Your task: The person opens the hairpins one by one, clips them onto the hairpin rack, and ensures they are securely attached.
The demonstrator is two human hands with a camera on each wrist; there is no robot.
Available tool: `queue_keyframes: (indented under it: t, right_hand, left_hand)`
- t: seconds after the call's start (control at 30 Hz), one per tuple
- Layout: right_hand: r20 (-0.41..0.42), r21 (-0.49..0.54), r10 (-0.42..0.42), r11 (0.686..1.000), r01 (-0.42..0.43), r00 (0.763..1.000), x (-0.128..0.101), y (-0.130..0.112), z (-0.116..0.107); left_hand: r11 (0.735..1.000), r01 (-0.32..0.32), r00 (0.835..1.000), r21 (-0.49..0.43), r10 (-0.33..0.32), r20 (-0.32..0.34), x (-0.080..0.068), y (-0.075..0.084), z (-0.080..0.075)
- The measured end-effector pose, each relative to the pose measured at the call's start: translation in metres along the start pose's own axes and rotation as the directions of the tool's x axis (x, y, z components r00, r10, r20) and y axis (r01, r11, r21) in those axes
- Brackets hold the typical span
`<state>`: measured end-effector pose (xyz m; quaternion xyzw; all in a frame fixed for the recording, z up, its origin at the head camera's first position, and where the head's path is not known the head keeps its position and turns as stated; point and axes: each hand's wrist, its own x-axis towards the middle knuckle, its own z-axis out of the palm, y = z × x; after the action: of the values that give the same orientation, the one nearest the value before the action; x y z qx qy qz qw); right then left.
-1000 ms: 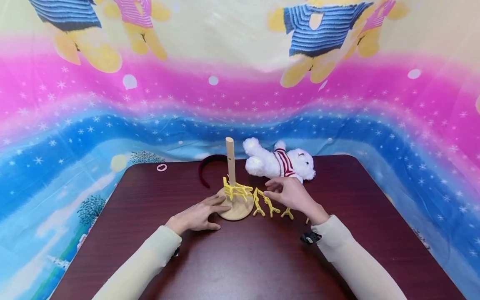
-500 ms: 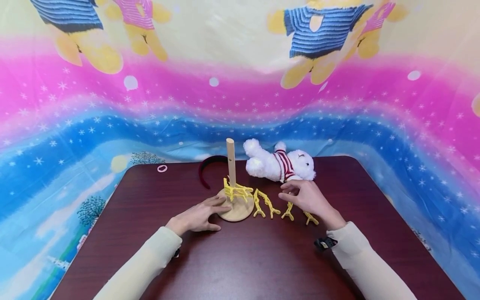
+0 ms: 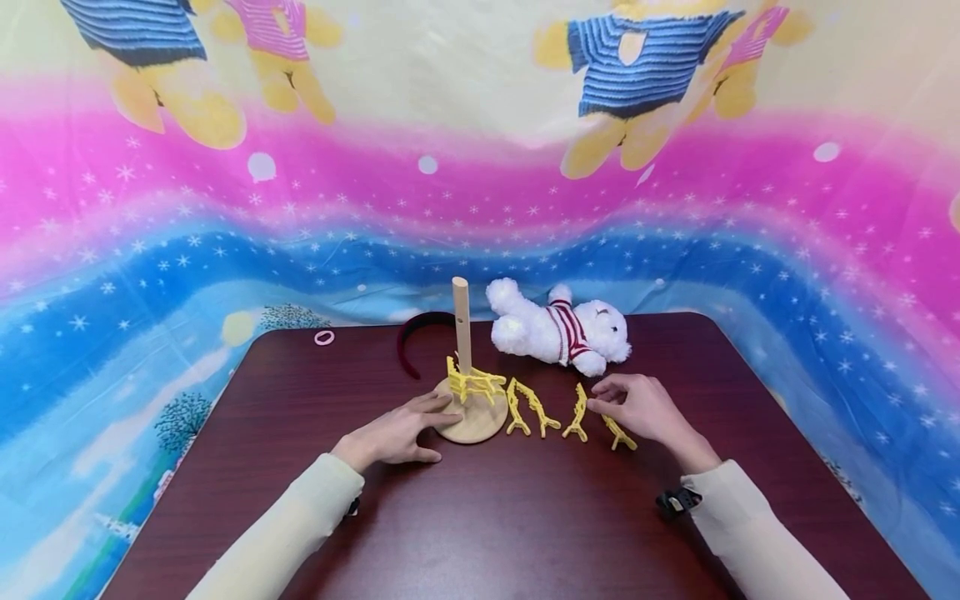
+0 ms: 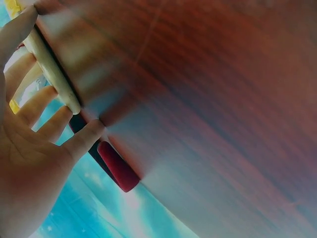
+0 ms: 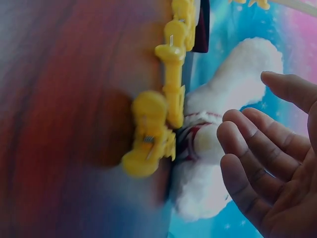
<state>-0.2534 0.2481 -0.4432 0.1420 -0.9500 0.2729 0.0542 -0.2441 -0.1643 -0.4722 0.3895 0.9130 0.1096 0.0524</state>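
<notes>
Beside the right hand (image 3: 647, 410), two yellow clips rest on the table (image 3: 480, 517), one left of its fingertips (image 3: 576, 417), the other beneath it toward the person (image 3: 619, 435); the hand is relaxed and holds nothing. Farther left, between the hands, stand two more yellow clips (image 3: 540, 408), and others hang about the foot of a wooden stand (image 3: 462, 329). The left hand (image 3: 397, 429) lies with fingers spread, touching the stand's round base. Beyond the right hand lies a white plush bear (image 3: 525, 332); beyond the left, a dark red headband (image 3: 407, 346) and a pink ring (image 3: 324, 337). The tabletop is glossy, reddish-brown and grained, round-cornered at the far edge, with a pink-and-blue snowflake cloth (image 3: 480, 200) draped behind and along both sides.
</notes>
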Motion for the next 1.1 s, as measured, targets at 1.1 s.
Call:
queue_keyframes:
  t: [1.1]
  right_hand:
    - [0.162, -0.204, 0.222, 0.961, -0.188, 0.961, -0.028, 0.029, 0.006]
  left_hand:
    - [1.000, 0.023, 1.000, -0.002, -0.023, 0.016, 0.001, -0.001, 0.000]
